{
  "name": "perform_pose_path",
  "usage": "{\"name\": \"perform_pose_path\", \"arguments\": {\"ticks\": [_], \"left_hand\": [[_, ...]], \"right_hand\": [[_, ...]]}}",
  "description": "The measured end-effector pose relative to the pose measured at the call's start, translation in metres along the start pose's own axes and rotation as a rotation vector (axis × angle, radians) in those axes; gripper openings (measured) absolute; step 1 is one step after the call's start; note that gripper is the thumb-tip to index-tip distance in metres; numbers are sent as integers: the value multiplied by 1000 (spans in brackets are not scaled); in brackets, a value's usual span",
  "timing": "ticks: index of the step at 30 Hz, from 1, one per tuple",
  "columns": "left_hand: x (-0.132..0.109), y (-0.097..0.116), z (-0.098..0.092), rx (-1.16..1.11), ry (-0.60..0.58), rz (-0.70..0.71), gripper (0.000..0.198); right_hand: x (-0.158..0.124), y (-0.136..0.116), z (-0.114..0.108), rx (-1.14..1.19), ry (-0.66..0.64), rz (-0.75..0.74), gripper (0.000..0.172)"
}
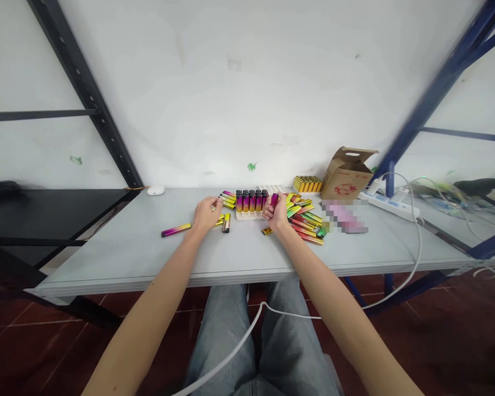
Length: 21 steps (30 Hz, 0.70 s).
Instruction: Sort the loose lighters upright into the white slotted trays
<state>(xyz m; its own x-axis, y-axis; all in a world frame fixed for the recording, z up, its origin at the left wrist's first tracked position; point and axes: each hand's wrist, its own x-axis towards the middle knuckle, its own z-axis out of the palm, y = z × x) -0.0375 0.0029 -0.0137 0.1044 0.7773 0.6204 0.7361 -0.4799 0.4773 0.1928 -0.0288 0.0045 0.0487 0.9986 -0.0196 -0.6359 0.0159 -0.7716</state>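
Step in hand, I judge: handling lighters beside the white holder. Right hand grips a purple lighter at its right end; left hand curls, I cannot tell around what. Next move seems to call for keeping that lighter upright. Loose pile crowds the right; carton stands farther back.

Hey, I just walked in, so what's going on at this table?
A person is handling lighters at a grey table. The right hand holds a purple lighter by the right end of a white tray, where purple-and-gold lighters stand upright. The left hand is among loose lighters left of the tray; whether it grips one is unclear. A mixed pile lies to the right, with a cardboard box behind.
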Motion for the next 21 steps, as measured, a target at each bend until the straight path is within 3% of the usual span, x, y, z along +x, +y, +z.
{"name": "perform_pose_path", "arguments": {"ticks": [5, 9, 17, 21], "left_hand": [[0, 1, -1, 3, 1, 3, 37], [0, 1, -1, -7, 3, -21, 35], [-1, 1, 0, -11, -15, -53, 33], [-1, 1, -1, -28, -25, -68, 33]], "right_hand": [[-2, -1, 3, -71, -23, -71, 47], [-1, 4, 6, -158, -91, -190, 32], [1, 22, 4, -515, -147, -525, 29], [-2, 24, 3, -656, -158, -556, 25]]}}
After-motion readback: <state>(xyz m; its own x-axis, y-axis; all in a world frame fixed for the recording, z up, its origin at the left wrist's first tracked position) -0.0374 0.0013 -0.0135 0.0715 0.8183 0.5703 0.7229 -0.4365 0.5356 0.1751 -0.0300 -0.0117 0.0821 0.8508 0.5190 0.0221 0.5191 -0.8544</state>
